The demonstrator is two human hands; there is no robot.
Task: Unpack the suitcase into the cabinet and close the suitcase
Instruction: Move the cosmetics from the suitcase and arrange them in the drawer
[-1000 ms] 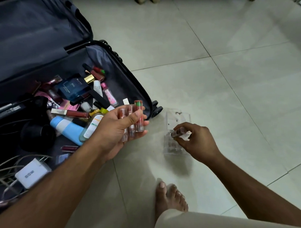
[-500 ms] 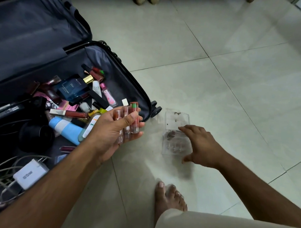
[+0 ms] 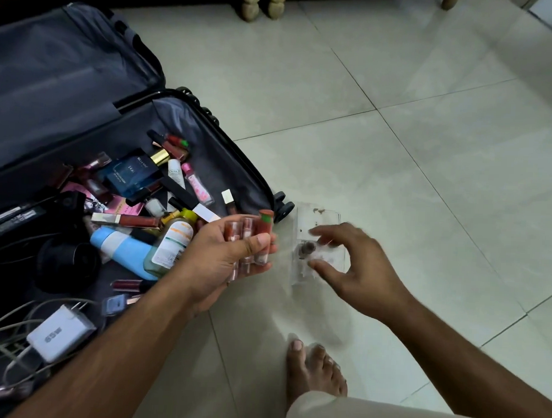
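**tilefan:** Clear acrylic, by the look of it. A small see-through organiser (image 3: pixel 319 241) was seen lying on the pale floor tiles (image 3: pixel 395 150), just beside the suitcase wheels (image 3: pixel 284 206). A dark round item (image 3: pixel 304 250) was tucked in one of its compartments, but what it was couldn't be made out through the blur.

**packrat88:** And the hands?

**tilefan:** Three lipsticks (image 3: pixel 248 239) were gripped upright in the left hand (image 3: pixel 216 260), side by side, pinned by the thumb across their fronts. One with a red cap and a green band was at the right end. The right hand (image 3: pixel 351 267) was held just over the organiser with fingers spread and relaxed, nothing grasped. Whether the box was actually touched couldn't be told, because that hand was smeared by motion.

**packrat88:** Suitcase status?

**tilefan:** The dark suitcase (image 3: pixel 208 150) was laid wide open on the floor, lid flat to the rear. The lower half was packed with clutter: a navy perfume box (image 3: pixel 129 175), a light blue bottle (image 3: pixel 120 247), a greenish bottle with a white label (image 3: pixel 170 242), a pink tube (image 3: pixel 197 184), a gold-capped lip gloss (image 3: pixel 127 220), a white 65W charger (image 3: pixel 59 332) with pale cables (image 3: pixel 1 327), and a black round thing (image 3: pixel 69 261) at the left.

**packrat88:** Anything else?

**tilefan:** A bare foot (image 3: pixel 313 369) was planted on the tiles near the bottom edge, and two carved furniture legs (image 3: pixel 260 5) were visible at the top.
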